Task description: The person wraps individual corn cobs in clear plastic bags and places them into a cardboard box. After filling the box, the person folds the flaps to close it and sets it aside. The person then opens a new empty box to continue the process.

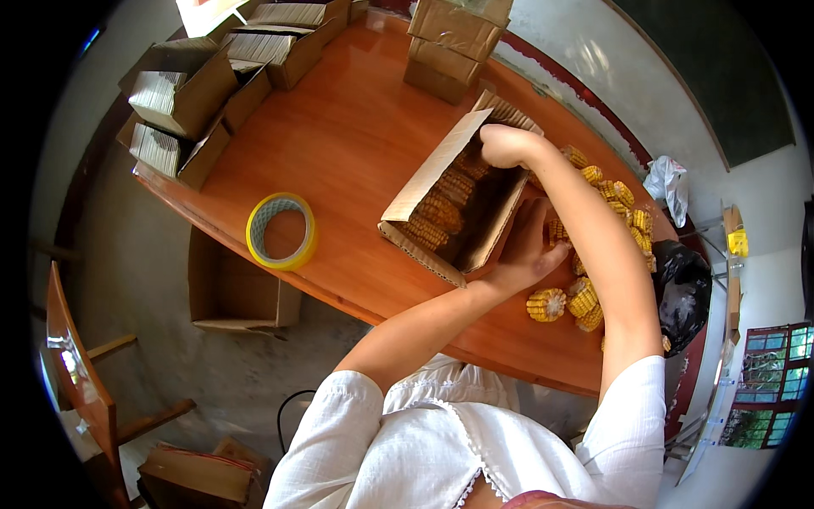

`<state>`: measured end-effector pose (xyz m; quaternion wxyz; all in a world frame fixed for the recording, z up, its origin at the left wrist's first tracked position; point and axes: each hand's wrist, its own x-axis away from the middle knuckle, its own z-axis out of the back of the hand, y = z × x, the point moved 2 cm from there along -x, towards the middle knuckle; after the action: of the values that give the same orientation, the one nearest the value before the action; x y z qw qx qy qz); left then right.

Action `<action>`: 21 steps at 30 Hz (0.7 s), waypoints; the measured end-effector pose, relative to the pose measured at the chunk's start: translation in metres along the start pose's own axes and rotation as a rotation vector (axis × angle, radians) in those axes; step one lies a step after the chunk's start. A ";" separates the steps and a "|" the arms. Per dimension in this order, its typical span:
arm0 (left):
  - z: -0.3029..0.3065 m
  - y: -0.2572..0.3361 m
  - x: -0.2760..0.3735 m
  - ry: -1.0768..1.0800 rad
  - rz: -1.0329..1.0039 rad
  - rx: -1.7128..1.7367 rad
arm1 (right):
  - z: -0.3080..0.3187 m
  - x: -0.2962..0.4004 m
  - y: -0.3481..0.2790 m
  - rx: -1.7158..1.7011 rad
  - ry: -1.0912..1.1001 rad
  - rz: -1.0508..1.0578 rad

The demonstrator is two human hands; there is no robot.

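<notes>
An open cardboard box (pixel 439 167) stands on the orange-brown wooden table, with a row of corn cob pieces (pixel 440 213) along its left inner side. My right hand (pixel 507 146) reaches into the far end of this box. Its fingertips are hidden behind the box wall, so whether they hold anything cannot be seen. Along the outside of the box's right wall lies my left hand (pixel 524 245), fingers stretched out and thumb apart. Right beside that thumb is a loose cut corn cob (pixel 558 233). More cut corn cobs (pixel 582 296) are spread to the right, partly behind my right forearm.
A yellow tape roll (pixel 282 231) lies at the table's near left edge. Cardboard boxes (pixel 203 89) crowd the far left, and stacked boxes (pixel 455 48) stand at the back. A black plastic bag (pixel 680 296) sits at the right end. An open carton (pixel 235 286) is on the floor.
</notes>
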<state>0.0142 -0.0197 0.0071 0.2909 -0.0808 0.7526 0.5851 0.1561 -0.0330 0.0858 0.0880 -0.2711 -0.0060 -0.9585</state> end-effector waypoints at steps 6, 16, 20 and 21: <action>-0.002 -0.004 -0.001 0.024 -0.074 -0.024 | -0.010 -0.015 0.000 0.339 0.010 0.146; -0.008 -0.045 0.024 -0.186 0.183 0.510 | -0.019 -0.022 -0.012 0.420 -0.102 0.208; -0.024 -0.075 0.052 -0.129 0.410 0.999 | -0.007 0.009 -0.013 0.101 0.200 0.136; -0.022 -0.062 0.049 -0.111 0.487 0.932 | -0.007 0.018 -0.013 -0.004 0.339 0.191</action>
<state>-0.0052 -0.0482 -0.0675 0.1912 0.2656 0.9133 0.2425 0.1353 -0.0240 0.0898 0.1777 -0.1055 0.0365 -0.9777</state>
